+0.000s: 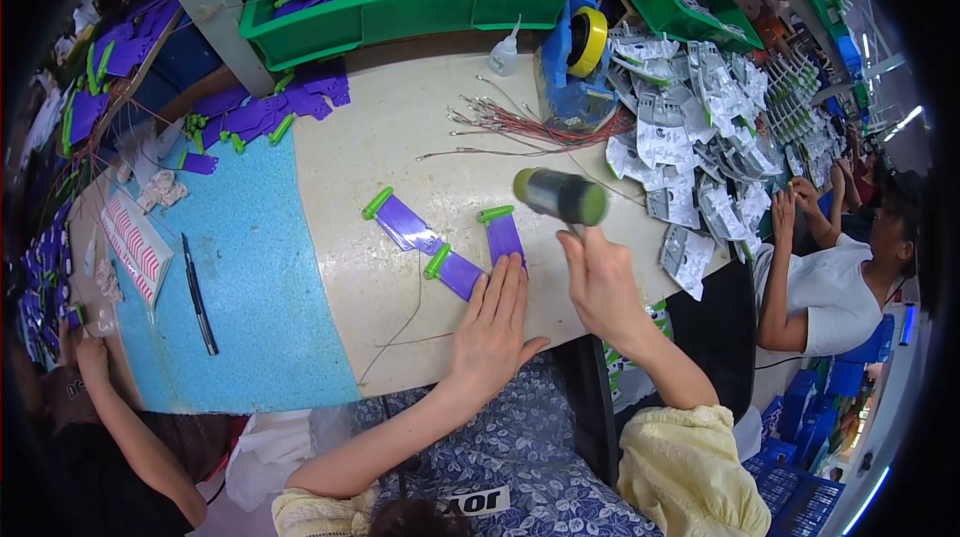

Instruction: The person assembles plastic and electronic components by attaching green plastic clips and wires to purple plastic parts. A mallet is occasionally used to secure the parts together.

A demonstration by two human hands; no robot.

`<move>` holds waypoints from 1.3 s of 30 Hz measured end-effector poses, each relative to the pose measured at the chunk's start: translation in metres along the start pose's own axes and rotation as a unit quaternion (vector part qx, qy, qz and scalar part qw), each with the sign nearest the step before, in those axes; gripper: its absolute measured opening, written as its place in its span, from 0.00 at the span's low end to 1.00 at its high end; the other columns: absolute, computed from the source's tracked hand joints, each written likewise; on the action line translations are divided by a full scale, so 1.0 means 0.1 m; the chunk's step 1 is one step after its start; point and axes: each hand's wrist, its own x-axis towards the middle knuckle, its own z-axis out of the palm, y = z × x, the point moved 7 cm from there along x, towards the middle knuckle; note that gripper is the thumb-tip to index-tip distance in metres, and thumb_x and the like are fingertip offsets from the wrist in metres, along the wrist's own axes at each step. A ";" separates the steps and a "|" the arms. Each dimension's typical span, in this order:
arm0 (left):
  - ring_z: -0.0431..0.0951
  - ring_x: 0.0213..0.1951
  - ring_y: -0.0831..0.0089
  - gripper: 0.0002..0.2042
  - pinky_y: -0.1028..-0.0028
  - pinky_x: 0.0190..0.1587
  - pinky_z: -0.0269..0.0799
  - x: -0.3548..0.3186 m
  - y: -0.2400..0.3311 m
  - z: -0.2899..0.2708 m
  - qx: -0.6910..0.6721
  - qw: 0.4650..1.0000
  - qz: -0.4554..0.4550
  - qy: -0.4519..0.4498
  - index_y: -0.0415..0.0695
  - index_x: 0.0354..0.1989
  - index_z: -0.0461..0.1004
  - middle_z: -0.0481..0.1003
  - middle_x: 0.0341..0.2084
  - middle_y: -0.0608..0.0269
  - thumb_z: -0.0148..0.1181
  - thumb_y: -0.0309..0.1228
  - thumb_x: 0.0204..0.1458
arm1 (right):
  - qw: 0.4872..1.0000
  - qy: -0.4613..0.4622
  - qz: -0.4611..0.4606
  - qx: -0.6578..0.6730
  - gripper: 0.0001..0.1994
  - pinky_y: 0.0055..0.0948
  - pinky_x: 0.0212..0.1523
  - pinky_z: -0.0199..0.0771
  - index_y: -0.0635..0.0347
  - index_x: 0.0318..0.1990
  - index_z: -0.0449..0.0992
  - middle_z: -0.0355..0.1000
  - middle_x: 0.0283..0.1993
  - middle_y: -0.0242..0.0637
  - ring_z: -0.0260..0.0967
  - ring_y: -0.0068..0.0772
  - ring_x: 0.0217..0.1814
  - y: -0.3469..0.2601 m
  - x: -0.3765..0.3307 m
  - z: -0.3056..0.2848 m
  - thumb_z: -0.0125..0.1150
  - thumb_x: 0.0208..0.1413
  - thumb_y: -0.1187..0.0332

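Note:
My right hand [605, 282] is closed round the handle of a mallet [545, 192], whose dark and yellow-green head is raised above the table. My left hand [490, 327] lies with fingers stretched out over the lower ends of purple plastic pieces. One short purple piece [503, 237] with a green end cap points away from my fingertips. To its left, a longer purple piece [405, 227] with green cylinders runs slantwise toward my left hand. A thin wire [415, 312] trails beside it on the tabletop.
A green bin [410, 12] of purple parts stands at the back. Red and black wires [510, 127], a glue bottle [503, 57] and a tape dispenser [580, 67] lie beyond my hands. Silver-grey parts [690, 137] pile up at right. A black pen-like tool [198, 297] rests on the blue mat [260, 267]. Co-workers sit at both sides.

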 end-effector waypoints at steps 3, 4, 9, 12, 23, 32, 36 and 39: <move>0.49 0.71 0.54 0.45 0.57 0.71 0.44 -0.06 0.00 -0.05 -0.016 1.000 -0.011 0.002 0.30 0.66 0.57 0.51 0.69 0.44 0.58 0.55 0.49 | 0.993 -0.072 0.023 -0.094 0.10 0.49 0.20 0.66 0.69 0.33 0.63 0.68 0.18 0.56 0.69 0.62 0.22 0.41 -0.02 0.28 0.53 0.63 0.72; 0.48 0.71 0.54 0.45 0.56 0.71 0.43 -0.06 -0.06 -0.06 -0.029 0.999 -0.044 0.006 0.31 0.66 0.56 0.50 0.70 0.45 0.58 0.56 0.49 | 0.993 -0.075 0.012 -0.093 0.10 0.49 0.20 0.66 0.69 0.33 0.63 0.68 0.18 0.56 0.69 0.62 0.22 0.39 0.05 0.26 0.53 0.63 0.72; 0.48 0.72 0.60 0.45 0.57 0.71 0.44 -0.51 -0.14 -0.11 -0.024 0.998 -0.023 -0.046 0.35 0.67 0.56 0.51 0.70 0.53 0.57 0.58 0.49 | 0.999 -0.030 0.011 0.016 0.06 0.45 0.19 0.64 0.68 0.38 0.65 0.67 0.18 0.53 0.70 0.57 0.22 -0.21 -0.09 -0.09 0.54 0.62 0.74; 0.49 0.72 0.61 0.44 0.58 0.71 0.44 -0.54 -0.18 -0.15 -0.025 0.998 0.017 -0.051 0.36 0.67 0.57 0.52 0.70 0.53 0.56 0.59 0.50 | 0.994 -0.092 -0.061 0.007 0.08 0.46 0.20 0.68 0.69 0.39 0.65 0.67 0.18 0.52 0.70 0.58 0.21 -0.40 -0.32 0.12 0.55 0.61 0.73; 0.51 0.71 0.60 0.43 0.56 0.71 0.45 -0.54 -0.26 -0.17 -0.096 0.995 0.028 -0.012 0.36 0.66 0.59 0.55 0.68 0.51 0.57 0.58 0.50 | 0.989 -0.131 -0.039 -0.049 0.09 0.45 0.19 0.68 0.70 0.33 0.65 0.67 0.18 0.53 0.70 0.58 0.21 -0.14 -0.22 0.62 0.54 0.61 0.72; 0.62 0.64 0.54 0.38 0.57 0.68 0.52 -0.20 -0.89 -0.58 -0.054 0.991 -0.058 0.104 0.27 0.55 0.67 0.67 0.58 0.46 0.62 0.53 0.48 | 0.995 -0.063 -0.068 0.021 0.10 0.44 0.18 0.62 0.68 0.32 0.63 0.66 0.17 0.52 0.70 0.55 0.19 -0.70 0.39 0.42 0.54 0.63 0.71; 0.62 0.65 0.55 0.36 0.58 0.68 0.53 -0.35 -0.91 -0.56 -0.075 0.992 -0.032 0.091 0.27 0.51 0.70 0.67 0.57 0.46 0.61 0.54 0.49 | 0.971 -0.142 -0.147 -0.126 0.13 0.46 0.18 0.69 0.68 0.31 0.64 0.68 0.15 0.52 0.70 0.57 0.18 -0.44 0.37 0.97 0.54 0.63 0.67; 0.62 0.65 0.56 0.35 0.59 0.68 0.53 -0.38 -0.96 -0.54 -0.086 0.991 -0.046 0.096 0.28 0.50 0.71 0.67 0.58 0.47 0.61 0.54 0.49 | 0.977 -0.136 -0.130 -0.097 0.13 0.45 0.16 0.67 0.69 0.34 0.64 0.67 0.14 0.51 0.70 0.56 0.17 -0.50 0.48 0.88 0.55 0.63 0.66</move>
